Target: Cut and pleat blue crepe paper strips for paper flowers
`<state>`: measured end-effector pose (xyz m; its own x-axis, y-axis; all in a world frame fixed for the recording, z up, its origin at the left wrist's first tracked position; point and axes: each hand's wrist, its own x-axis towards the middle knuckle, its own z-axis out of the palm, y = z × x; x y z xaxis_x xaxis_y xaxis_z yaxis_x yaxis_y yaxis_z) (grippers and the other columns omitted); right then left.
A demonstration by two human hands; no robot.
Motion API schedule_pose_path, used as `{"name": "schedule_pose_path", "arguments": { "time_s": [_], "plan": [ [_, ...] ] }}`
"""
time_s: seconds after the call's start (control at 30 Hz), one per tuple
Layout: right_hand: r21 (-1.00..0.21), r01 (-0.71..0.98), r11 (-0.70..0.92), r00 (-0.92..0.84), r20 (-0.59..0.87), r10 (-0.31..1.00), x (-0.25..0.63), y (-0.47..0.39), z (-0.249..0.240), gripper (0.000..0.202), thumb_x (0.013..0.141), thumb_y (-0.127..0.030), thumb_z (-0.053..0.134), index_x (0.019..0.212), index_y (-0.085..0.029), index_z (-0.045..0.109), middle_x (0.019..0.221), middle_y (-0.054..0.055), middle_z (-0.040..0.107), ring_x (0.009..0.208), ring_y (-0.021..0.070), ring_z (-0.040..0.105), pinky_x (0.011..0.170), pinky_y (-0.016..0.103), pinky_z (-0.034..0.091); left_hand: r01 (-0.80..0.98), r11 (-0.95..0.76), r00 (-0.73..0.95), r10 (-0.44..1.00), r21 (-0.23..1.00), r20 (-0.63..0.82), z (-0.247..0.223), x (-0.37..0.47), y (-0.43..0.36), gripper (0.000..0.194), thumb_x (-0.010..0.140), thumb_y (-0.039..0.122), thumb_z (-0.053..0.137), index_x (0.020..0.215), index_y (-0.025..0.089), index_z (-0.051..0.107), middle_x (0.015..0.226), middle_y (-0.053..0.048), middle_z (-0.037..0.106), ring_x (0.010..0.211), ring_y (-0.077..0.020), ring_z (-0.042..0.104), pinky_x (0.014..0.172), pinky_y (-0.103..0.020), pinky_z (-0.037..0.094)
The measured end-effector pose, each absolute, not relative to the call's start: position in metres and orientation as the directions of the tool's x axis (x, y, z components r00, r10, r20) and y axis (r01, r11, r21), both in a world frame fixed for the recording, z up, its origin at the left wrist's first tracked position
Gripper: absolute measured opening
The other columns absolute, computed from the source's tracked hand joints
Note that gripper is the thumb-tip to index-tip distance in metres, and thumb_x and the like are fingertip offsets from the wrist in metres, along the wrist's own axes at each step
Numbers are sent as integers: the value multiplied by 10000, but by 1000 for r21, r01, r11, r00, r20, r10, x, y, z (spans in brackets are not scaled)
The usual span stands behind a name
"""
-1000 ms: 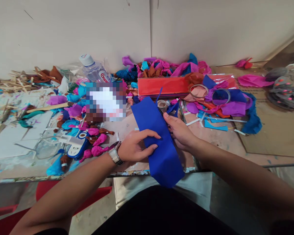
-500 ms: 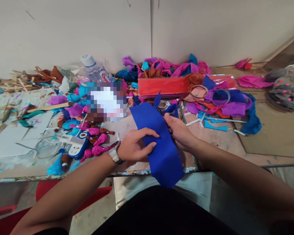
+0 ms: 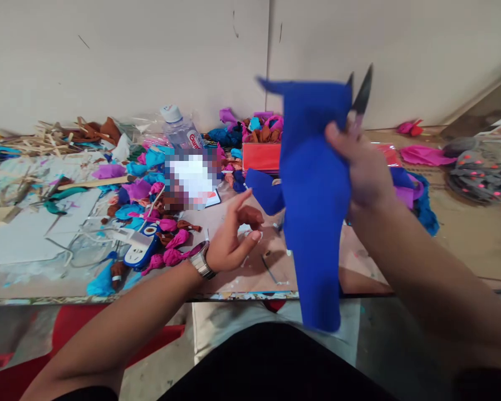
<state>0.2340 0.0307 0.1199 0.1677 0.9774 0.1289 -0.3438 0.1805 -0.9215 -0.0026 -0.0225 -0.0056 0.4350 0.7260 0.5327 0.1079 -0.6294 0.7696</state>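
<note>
A long blue sheet (image 3: 315, 195) hangs from my right hand (image 3: 367, 167), pinched under the thumb at its upper right edge. Dark scissors (image 3: 362, 97) also stick up out of that hand, blades pointing up and apart. My left hand (image 3: 236, 236), with a metal watch at the wrist, hovers over the table, fingers curled but apart and nothing between them. Behind the sheet, a smaller blue piece (image 3: 267, 192) lies on the table.
Crumpled pink, blue and brown pieces (image 3: 177, 239) lie left of centre near a blue-white power strip (image 3: 140, 253). Further back are a bottle (image 3: 181, 131), a red packet (image 3: 261, 157) and wooden sticks (image 3: 45, 142). A dark dotted bundle (image 3: 480, 175) sits at right.
My right hand has lifted the blue sheet and scissors up off the table. My left hand has let go of the sheet, and its fingers have spread.
</note>
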Motion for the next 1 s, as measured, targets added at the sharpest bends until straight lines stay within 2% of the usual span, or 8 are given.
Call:
{"name": "schedule_pose_path", "arguments": {
  "time_s": [0.13,0.17,0.23,0.33,0.53,0.63,0.83,1.0],
  "plan": [
    [-827,-422,371,347,231,909,250,108,127,80,1003,-279,533,967,-295,603,1077,-20,746,1138,174,688,844,360,582,301,-604,561,738,738,375,-1,-3,-19,603,1000,395,576,1552,224,401,1182,-108,681,1054,-228,664,963,-425,534],
    [-814,-425,396,366,245,898,253,126,121,19,978,-310,586,995,-317,591,1073,-48,753,1141,160,671,868,353,564,322,-598,568,742,734,356,-2,-3,-19,610,993,387,588,1549,219,402,1192,-109,685,1071,-231,663,973,-429,529],
    [-846,-359,395,357,266,895,258,152,103,212,871,-438,719,1016,-336,603,995,-55,767,1157,179,625,869,357,528,353,-589,572,751,726,331,-3,-3,-18,634,979,376,607,1552,211,392,1232,-117,688,1130,-245,656,1013,-450,515],
    [-906,-258,335,301,254,919,262,170,63,330,885,-603,656,947,-280,626,841,-12,729,1121,198,631,852,380,510,404,-575,572,766,711,294,-5,-4,-16,660,959,367,624,1551,200,384,1302,-132,677,1226,-271,636,1084,-493,485],
    [-951,-300,79,293,-13,956,267,158,9,279,816,-212,732,875,-257,464,772,-48,643,732,151,642,688,344,587,457,-573,569,776,680,271,-8,-5,-11,667,953,401,621,1544,199,388,1410,-148,643,1329,-297,608,1123,-521,472],
    [-939,-319,130,397,-8,918,269,159,9,386,722,-25,663,864,-265,396,754,-80,589,680,122,617,683,310,596,440,-584,576,766,682,285,-10,-4,-9,677,945,404,634,1540,194,389,1492,-166,585,1382,-301,582,1157,-509,451],
    [-888,-208,410,527,252,812,271,178,21,298,809,-217,697,900,-279,420,922,-39,630,866,131,660,769,300,612,433,-517,516,814,739,267,-17,-5,-4,884,923,384,666,1642,186,191,1334,-161,701,1290,-292,657,1083,-501,514],
    [-972,-220,82,395,-11,919,269,166,10,352,810,-144,690,904,-269,375,823,-86,563,670,63,623,696,230,586,458,-439,475,856,773,205,-23,-10,3,930,942,403,645,1667,165,114,1269,-163,740,1288,-297,658,1111,-532,484]
  ]
}}
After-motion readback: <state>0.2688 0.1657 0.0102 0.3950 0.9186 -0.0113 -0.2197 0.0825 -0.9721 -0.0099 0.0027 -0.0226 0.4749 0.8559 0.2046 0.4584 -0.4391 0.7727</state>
